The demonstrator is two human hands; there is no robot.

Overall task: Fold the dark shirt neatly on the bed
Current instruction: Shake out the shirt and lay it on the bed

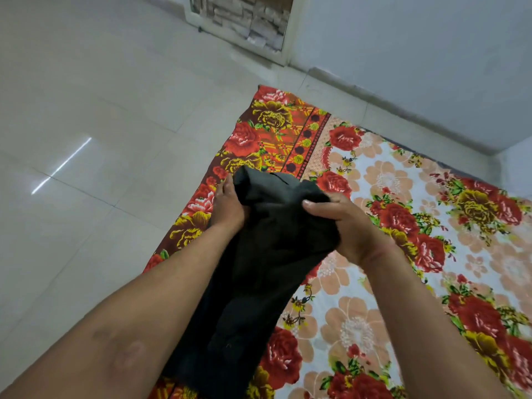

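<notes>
Both hands grip the dark shirt (259,254) above the floral bedsheet (388,197): the left hand (229,207) clutches its upper edge, the right hand (342,223) pinches the bunched cloth with closed fingers. The shirt hangs crumpled between the 2 forearms, its lower end trailing toward the person. I can read no label or writing on it.

You're in a home here, looks like a plain bedroom w/ bedding laid low at floor level: floral bedsheet (403,180) spread out, big pale glossy floor tiles (86,125) beside it, bare whitish wall (417,53) behind, and a white-framed opening (241,21) showing rough stonework.
</notes>
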